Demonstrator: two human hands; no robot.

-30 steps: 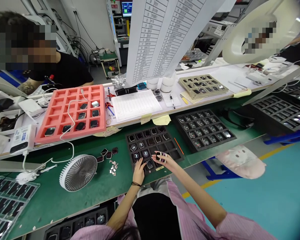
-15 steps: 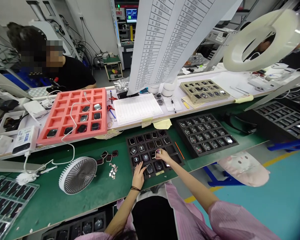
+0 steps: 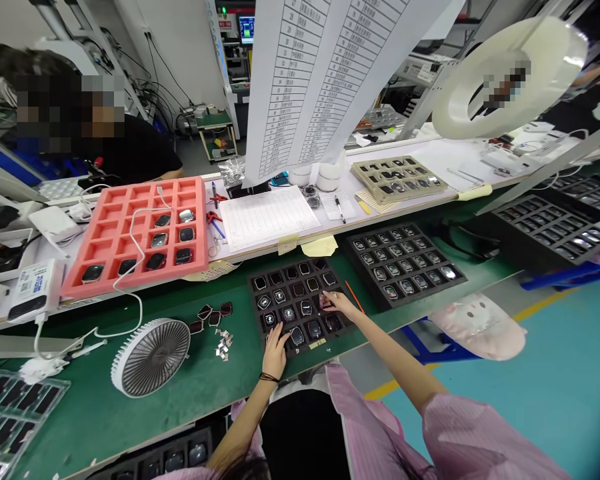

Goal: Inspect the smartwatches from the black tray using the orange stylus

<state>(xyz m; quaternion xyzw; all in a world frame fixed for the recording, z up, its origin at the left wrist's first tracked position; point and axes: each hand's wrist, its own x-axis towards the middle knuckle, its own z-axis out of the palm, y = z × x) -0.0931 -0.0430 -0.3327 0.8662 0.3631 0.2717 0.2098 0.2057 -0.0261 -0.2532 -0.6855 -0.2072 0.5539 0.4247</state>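
Note:
A black foam tray (image 3: 253, 300) lies in front of me on the green bench, its pockets holding several square smartwatches, some with lit dials. My right hand (image 3: 341, 303) is over the tray's right side, fingers pinched on a small smartwatch (image 3: 325, 301) with a dark reddish face, partly covered by the fingertips. Just left of it, a smartwatch with a lit screen (image 3: 306, 307) sits in its pocket. My left hand (image 3: 275, 353) rests on the tray's near-left corner, fingers stretched out, thumb beside another smartwatch (image 3: 297, 335); its palm hides a bottom-row pocket.
A second black tray of watches (image 3: 380, 287) lies to the right, with an orange stick (image 3: 355, 297) between. Left are loose watch faces (image 3: 215, 319), small metallic pieces (image 3: 223, 345) and a fan (image 3: 153, 358). A pink tray (image 3: 100, 250) stands on the shelf; a paper list (image 3: 300, 87) hangs ahead.
My right hand has moved right, from one smartwatch to the neighbouring pocket; the first watch now lies uncovered with its screen lit. My left hand stays at the tray corner. The view shifted slightly.

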